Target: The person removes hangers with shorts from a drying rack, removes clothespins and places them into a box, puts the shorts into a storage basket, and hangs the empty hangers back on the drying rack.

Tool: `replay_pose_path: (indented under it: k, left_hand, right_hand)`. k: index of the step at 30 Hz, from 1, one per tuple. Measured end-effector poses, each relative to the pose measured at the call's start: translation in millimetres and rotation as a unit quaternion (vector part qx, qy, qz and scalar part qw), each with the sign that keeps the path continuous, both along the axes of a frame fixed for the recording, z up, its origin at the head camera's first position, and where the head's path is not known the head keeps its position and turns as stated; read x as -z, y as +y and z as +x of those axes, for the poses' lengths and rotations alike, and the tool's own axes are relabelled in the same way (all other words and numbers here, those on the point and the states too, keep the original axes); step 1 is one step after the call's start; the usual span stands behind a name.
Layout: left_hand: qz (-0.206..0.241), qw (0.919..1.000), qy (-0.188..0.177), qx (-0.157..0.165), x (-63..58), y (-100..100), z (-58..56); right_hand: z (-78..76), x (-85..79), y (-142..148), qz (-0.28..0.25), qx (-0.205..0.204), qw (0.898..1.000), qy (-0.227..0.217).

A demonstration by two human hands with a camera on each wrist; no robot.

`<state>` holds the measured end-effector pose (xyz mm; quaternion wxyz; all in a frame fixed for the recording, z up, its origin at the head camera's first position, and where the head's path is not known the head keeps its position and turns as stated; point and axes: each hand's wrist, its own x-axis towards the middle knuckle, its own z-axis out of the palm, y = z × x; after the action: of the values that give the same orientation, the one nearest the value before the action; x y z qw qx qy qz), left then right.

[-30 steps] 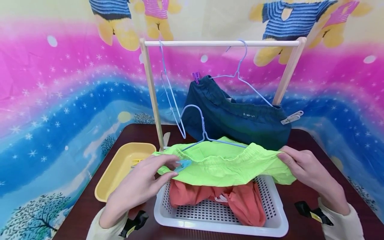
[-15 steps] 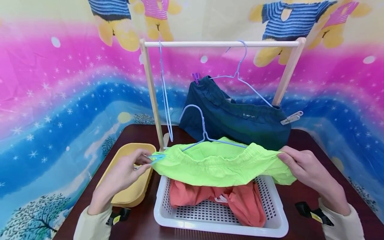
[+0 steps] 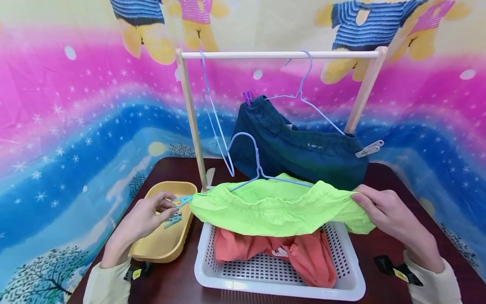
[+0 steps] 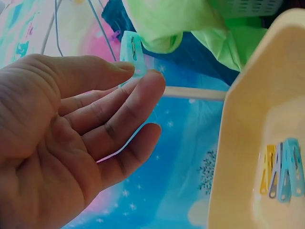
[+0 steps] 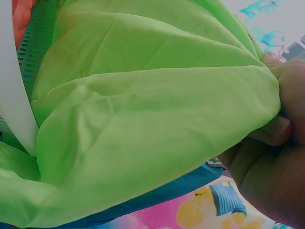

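Your left hand (image 3: 146, 217) pinches a blue peg (image 3: 184, 201) between thumb and fingers, at the left end of the green shorts (image 3: 273, 213). The peg reaches the edge of the cloth, but you cannot tell from here whether it bites it. Your other left fingers curve loosely beneath.

Your right hand (image 3: 395, 215) has its fingers clamped on the right end of the same shorts, drawing the waistband wide between your two hands. A hanger (image 3: 258, 162) stands in the open waist, its hook up and off the rail, just in front of the dark shorts (image 3: 296, 145).

The green shorts spread across the far part of the white basket (image 3: 279, 292), where a red garment (image 3: 313, 261) lies bunched at the bottom. To the left of the basket, under your left hand, the yellow tray (image 3: 153, 247) holds more pegs (image 4: 286, 171), blue, yellow and greyish.

On the far side of the bench (image 3: 174, 283) stands the rack (image 3: 281, 55). The dark shorts hang from it on a second hanger, with a purple peg (image 3: 247, 99) at their left and a white peg (image 3: 369, 149) at their right. Bare hangers (image 3: 219, 131) hang near its left post.
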<state>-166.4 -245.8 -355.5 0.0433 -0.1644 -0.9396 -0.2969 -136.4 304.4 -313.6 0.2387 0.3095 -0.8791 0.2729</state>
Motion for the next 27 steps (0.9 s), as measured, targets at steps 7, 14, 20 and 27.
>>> replay_pose_path:
  k: [7, 14, 20, 27]
  left_hand:
    - [-0.013, 0.9997, -0.020, -0.003, 6.3, -12, -4.5]
    - [-0.022, 0.9975, -0.067, 0.010, 18.2, -17, -10.9]
    - [-0.059, 0.9910, -0.118, 0.025, 31.4, -24, -17.9]
    - [-0.106, 0.9812, -0.160, 0.020, 38.5, -25, -19.8]
  right_hand:
    - [0.7, -1.7, 1, 0.013, -0.001, 1.000, 0.011]
    - [1.0, -1.8, 2, 0.012, -0.003, 1.000, 0.016]
    - [1.1, -1.6, 2, 0.011, -0.006, 1.000, 0.019]
    - [1.2, 0.7, 4, -0.005, -0.007, 1.000, 0.028]
